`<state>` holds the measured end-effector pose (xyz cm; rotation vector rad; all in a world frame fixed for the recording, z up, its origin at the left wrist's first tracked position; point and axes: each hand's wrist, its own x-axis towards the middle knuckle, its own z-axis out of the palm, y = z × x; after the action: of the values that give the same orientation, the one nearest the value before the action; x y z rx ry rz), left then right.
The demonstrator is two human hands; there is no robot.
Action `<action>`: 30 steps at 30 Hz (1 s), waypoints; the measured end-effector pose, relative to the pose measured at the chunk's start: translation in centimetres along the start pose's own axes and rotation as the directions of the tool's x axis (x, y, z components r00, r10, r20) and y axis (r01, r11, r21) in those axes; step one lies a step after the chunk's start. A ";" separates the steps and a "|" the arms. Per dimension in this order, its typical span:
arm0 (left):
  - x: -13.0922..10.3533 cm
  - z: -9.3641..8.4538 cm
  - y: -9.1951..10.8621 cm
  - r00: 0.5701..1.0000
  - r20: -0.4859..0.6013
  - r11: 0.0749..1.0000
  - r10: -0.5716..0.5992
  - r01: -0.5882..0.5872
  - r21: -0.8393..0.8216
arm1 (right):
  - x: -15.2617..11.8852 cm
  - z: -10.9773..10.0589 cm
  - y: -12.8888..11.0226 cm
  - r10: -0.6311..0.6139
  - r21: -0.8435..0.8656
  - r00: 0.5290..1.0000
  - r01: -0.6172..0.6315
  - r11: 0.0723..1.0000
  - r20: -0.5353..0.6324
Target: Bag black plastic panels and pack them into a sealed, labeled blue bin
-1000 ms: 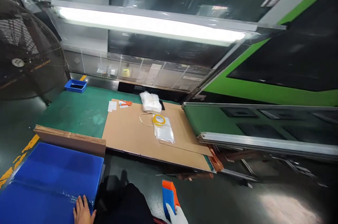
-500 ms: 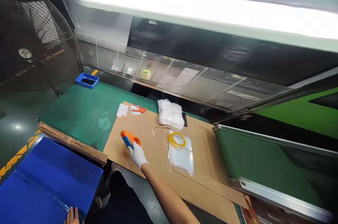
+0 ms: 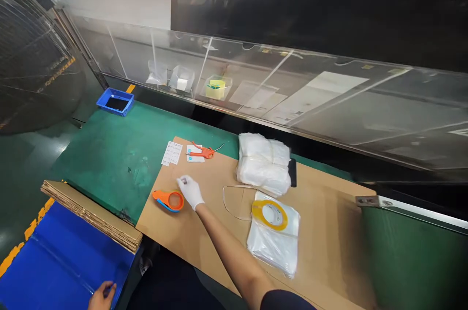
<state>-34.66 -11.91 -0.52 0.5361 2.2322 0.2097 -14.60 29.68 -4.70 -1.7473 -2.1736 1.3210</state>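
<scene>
My right hand [image 3: 190, 192], in a white glove, is above the cardboard sheet [image 3: 204, 232] with loosely bent fingers and nothing visible in it. Just left of it lies an orange and blue tape dispenser [image 3: 168, 201] on the cardboard. Beyond it are printed label sheets [image 3: 171, 153] and an orange air blow gun [image 3: 206, 152] resting on a small card. At the lower left, my bare left hand [image 3: 101, 296] is at the blue box [image 3: 73, 256], fingers partly bent and apart. The frame's bottom edge cuts this hand off.
A yellow tape roll [image 3: 258, 208] lies on a stack of clear plastic bags [image 3: 272, 246]. Behind it sits a bundle of bags [image 3: 263, 161]. Folded cardboard [image 3: 91, 212] borders the blue box. A blue tray [image 3: 115, 101] stands at the far left; a conveyor [image 3: 413, 251] is right.
My right hand has let go of the tape dispenser, which now lies on the cardboard, and has moved slightly forward. My left fingers have bent and lifted. The view has tilted and come closer.
</scene>
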 end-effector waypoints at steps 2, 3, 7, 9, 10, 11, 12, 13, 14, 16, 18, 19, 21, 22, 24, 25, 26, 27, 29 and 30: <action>0.6 -2.1 4.0 0.996 0.058 0.984 0.074 -0.064 -0.166 | 3.0 -0.9 0.3 0.020 -0.005 0.999 -0.020 1.000 -0.034; 1.0 -3.2 6.4 0.988 0.097 0.973 0.118 -0.096 -0.209 | 4.4 -1.2 0.4 0.019 -0.012 0.999 -0.020 1.000 -0.042; 5.0 -6.5 17.6 0.901 0.272 0.908 0.338 -0.236 -0.346 | 8.2 -1.1 -0.1 -0.027 -0.090 0.998 0.022 0.996 -0.049; 8.3 -6.9 23.1 0.864 0.263 0.883 0.429 -0.341 -0.321 | 9.4 -1.0 -0.6 -0.050 -0.151 0.998 0.043 0.988 -0.038; 10.2 -6.6 25.7 0.839 0.245 0.866 0.486 -0.426 -0.262 | 9.9 -0.9 -0.9 -0.059 -0.183 0.998 0.053 0.982 -0.029; 12.1 -6.2 28.0 0.811 0.215 0.839 0.543 -0.521 -0.156 | 10.4 -0.9 -1.1 -0.067 -0.216 0.998 0.061 0.975 -0.020; 13.9 -5.5 30.2 0.784 0.191 0.799 0.590 -0.602 0.003 | 10.9 -0.8 -1.2 -0.076 -0.247 0.997 0.071 0.966 -0.011; 15.7 -4.8 32.0 0.749 0.207 0.729 0.629 -0.661 0.180 | 11.3 -0.8 -1.3 -0.086 -0.277 0.996 0.083 0.957 -0.001; 17.3 -3.9 33.6 0.718 0.234 0.643 0.655 -0.693 0.326 | 11.7 -0.7 -1.3 -0.099 -0.305 0.995 0.098 0.947 0.010; 20.0 -2.2 35.9 0.696 0.275 0.555 0.663 -0.704 0.444 | 12.2 -0.5 -1.2 -0.131 -0.353 0.991 0.136 0.926 0.037; 22.1 -0.6 37.2 0.694 0.298 0.525 0.656 -0.703 0.480 | 12.6 -0.3 -0.9 -0.165 -0.392 0.984 0.180 0.902 0.072; 22.9 0.1 37.6 0.691 0.310 0.509 0.652 -0.703 0.497 | 12.8 -0.2 -0.7 -0.180 -0.408 0.979 0.202 0.890 0.091; 24.1 1.3 38.1 0.683 0.335 0.473 0.649 -0.708 0.525 | 13.0 -0.1 -0.3 -0.210 -0.435 0.969 0.246 0.866 0.129; 24.5 1.8 38.3 0.678 0.345 0.457 0.649 -0.710 0.535 | 13.2 -0.1 -0.1 -0.223 -0.445 0.964 0.266 0.855 0.148; 25.0 2.7 38.5 0.671 0.352 0.432 0.652 -0.711 0.556 | 13.3 -0.2 0.1 -0.241 -0.460 0.954 0.298 0.836 0.180; 25.2 3.1 38.7 0.671 0.349 0.423 0.654 -0.707 0.567 | 13.4 -0.3 0.3 -0.247 -0.465 0.949 0.311 0.829 0.193; 25.3 3.4 38.8 0.672 0.345 0.416 0.655 -0.702 0.578 | 13.4 -0.4 0.4 -0.253 -0.466 0.946 0.322 0.824 0.205; 25.4 3.7 39.0 0.674 0.341 0.411 0.656 -0.697 0.587 | 13.4 -0.5 0.5 -0.258 -0.466 0.942 0.331 0.820 0.215; 25.4 3.9 39.4 0.669 0.337 0.391 0.663 -0.693 0.605 | 13.2 -0.8 0.8 -0.267 -0.459 0.936 0.345 0.819 0.229; 25.4 3.9 39.5 0.662 0.338 0.375 0.669 -0.693 0.615 | 13.1 -1.0 1.0 -0.267 -0.453 0.936 0.346 0.821 0.230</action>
<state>-34.23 34.68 -7.81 1.9057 1.8406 -0.2833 -17.99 41.02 -10.52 -1.3397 -2.9292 0.9072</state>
